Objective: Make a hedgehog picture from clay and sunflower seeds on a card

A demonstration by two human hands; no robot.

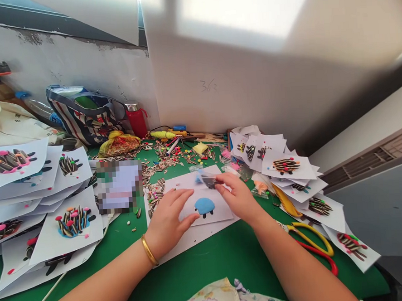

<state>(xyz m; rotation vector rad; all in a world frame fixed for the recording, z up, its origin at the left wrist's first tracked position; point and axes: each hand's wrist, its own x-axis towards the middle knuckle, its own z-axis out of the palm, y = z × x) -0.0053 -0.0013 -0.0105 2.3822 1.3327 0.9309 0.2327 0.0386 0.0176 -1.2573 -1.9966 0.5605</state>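
right hand [236, 196] pinches a clear bag [206, 176] with dark material [210, 182] inside.

1. We look out from one camera on the wearer's head, facing forward and down across the bench [224, 253].
2. We sit close above the left hand [171, 218] and right hand [237, 197], with forearms [116, 278] and floral clothing [210, 300] entering at our bottom edge.
3. Beyond the bench, farther off, we face the wall [80, 62] across our upper part.
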